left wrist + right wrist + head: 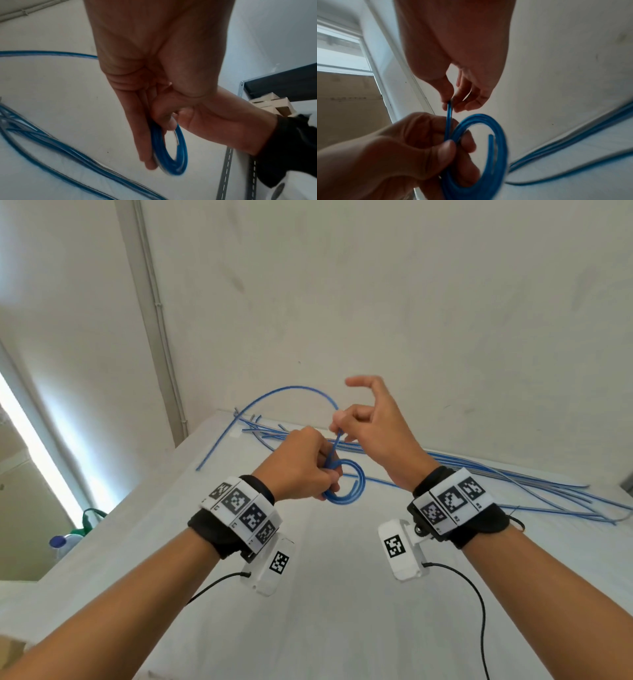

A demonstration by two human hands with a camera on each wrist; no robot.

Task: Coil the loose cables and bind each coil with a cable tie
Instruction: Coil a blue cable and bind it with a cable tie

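A small coil of blue cable [346, 486] [173, 152] [481, 146] hangs above the white table [308, 611]. My left hand [305, 470] [412, 146] grips one side of the coil, thumb pressed over the loops. The cable's free end [337, 440] [449, 115] rises from the coil. My right hand [363, 422] [453, 102] pinches that end between thumb and forefinger, with the other fingers lifted. A short cut tip [490, 136] lies inside the coil. No cable tie shows in any view.
Several loose blue cables [496, 474] [51, 142] [573, 148] lie along the table's far side by the wall. A bottle with a blue cap [63, 542] stands below the table's left edge. A metal shelf [274, 83] with boxes stands at the right.
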